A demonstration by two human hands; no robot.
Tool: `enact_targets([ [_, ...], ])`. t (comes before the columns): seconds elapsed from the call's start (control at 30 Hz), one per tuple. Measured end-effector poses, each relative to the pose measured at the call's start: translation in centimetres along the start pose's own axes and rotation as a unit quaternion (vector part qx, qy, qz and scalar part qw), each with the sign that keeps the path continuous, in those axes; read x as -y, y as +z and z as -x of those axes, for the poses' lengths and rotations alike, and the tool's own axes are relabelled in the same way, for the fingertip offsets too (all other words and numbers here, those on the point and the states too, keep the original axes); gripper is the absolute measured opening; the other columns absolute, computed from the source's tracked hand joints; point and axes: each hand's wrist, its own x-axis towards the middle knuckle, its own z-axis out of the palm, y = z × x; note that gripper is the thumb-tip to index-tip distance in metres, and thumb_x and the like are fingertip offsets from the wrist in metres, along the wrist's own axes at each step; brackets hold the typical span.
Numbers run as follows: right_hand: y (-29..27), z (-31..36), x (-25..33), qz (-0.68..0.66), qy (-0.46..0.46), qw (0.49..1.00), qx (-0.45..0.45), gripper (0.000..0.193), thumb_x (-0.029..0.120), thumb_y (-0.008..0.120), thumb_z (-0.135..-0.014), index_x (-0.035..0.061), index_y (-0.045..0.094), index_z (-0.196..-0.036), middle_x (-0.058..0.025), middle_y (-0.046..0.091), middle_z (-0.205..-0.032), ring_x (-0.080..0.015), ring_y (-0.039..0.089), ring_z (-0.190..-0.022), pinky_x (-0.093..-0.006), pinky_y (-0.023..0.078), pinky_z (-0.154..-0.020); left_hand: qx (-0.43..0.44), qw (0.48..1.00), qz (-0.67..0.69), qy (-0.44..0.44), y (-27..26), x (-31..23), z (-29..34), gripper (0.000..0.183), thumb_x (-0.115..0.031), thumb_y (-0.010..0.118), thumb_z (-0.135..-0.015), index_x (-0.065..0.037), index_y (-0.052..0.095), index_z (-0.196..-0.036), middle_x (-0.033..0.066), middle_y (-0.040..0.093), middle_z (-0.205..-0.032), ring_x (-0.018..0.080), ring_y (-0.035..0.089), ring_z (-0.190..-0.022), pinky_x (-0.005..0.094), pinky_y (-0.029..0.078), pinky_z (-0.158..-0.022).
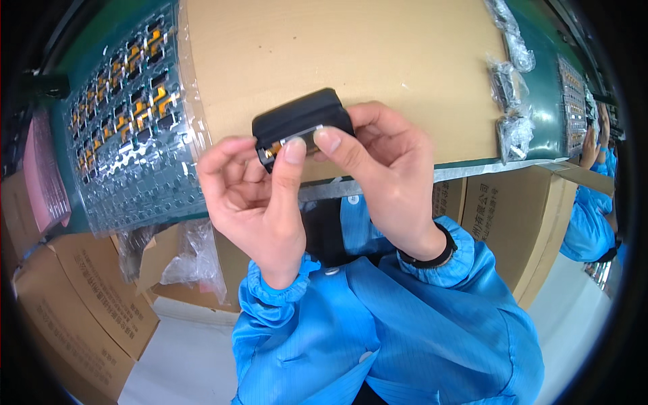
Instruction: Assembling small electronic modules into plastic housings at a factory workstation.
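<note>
Both my hands hold a black box-shaped housing [297,111] above the cardboard sheet near the table's front edge. My left hand [256,212] grips its left end, thumb pressed on the near face and fingers curled behind. My right hand [398,172] closes round the right end, its thumb also on that near face. Under the two thumbs lies a small shiny flat part [309,140] with a bit of orange at its left side. The thumbs cover much of it, so I cannot tell its exact kind.
At the left, a clear plastic tray [131,179] holds several small dark parts with orange strips. Pink sheets [46,172] stand beyond it. Clear-wrapped items [509,84] line the cardboard's right edge. Cartons [503,223] stand below the table; another person's blue sleeve [587,226] shows far right.
</note>
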Motion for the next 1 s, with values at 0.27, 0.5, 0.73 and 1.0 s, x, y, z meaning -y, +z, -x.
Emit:
enact_targets([
  [0.27, -1.7, -1.1, 4.8, 0.122, -0.057, 0.987, 0.087, 0.016, 0.006, 0.073, -0.086, -0.0011, 0.067, -0.098, -0.0053, 0.069, -0.082, -0.0087, 0.063, -0.075, -0.0256, 0.051, -0.068, 0.068, 0.993, 0.096, 0.020, -1.0, -0.1, 0.7, 0.057, 0.004, 0.068, -0.084, -0.001, 0.037, -0.132, 0.0162, 0.058, -0.117, 0.0241, 0.057, -0.110, 0.0387, 0.043, -0.098],
  [0.5, -5.3, -22.4, 9.9, 0.024, 0.069, 0.991, -0.110, 0.014, 0.007, 0.065, -0.091, -0.0054, 0.061, -0.096, -0.0130, 0.064, -0.079, -0.0211, 0.065, -0.063, -0.0304, 0.054, -0.054, 0.136, 0.989, -0.051, -0.007, -1.8, -1.9, -1.3, 0.043, -0.003, 0.060, -0.091, 0.000, 0.042, -0.131, 0.0176, 0.057, -0.119, 0.0247, 0.057, -0.110, 0.0368, 0.041, -0.101],
  [0.73, -10.3, -25.2, 14.2, 0.553, -0.080, 0.817, -0.141, 0.025, 0.023, 0.074, -0.071, 0.0000, 0.071, -0.080, -0.0168, 0.071, -0.077, -0.0290, 0.071, -0.072, -0.0375, 0.057, -0.074, 0.108, 0.991, -0.077, -0.005, -6.5, -2.4, 0.5, 0.035, 0.010, 0.054, -0.084, 0.003, 0.048, -0.117, 0.0157, 0.061, -0.104, 0.0211, 0.062, -0.094, 0.0317, 0.048, -0.088],
  [1.0, -20.4, -19.7, 18.1, 0.784, 0.051, 0.587, -0.195, 0.031, 0.018, 0.072, -0.072, 0.0037, 0.072, -0.099, -0.0188, 0.071, -0.104, -0.0352, 0.068, -0.100, -0.0421, 0.056, -0.084, 0.089, 0.992, -0.088, -0.025, -8.7, -2.3, 1.9, 0.023, 0.010, 0.054, -0.084, 0.002, 0.053, -0.105, 0.0123, 0.062, -0.088, 0.0165, 0.061, -0.081, 0.0264, 0.049, -0.075],
])
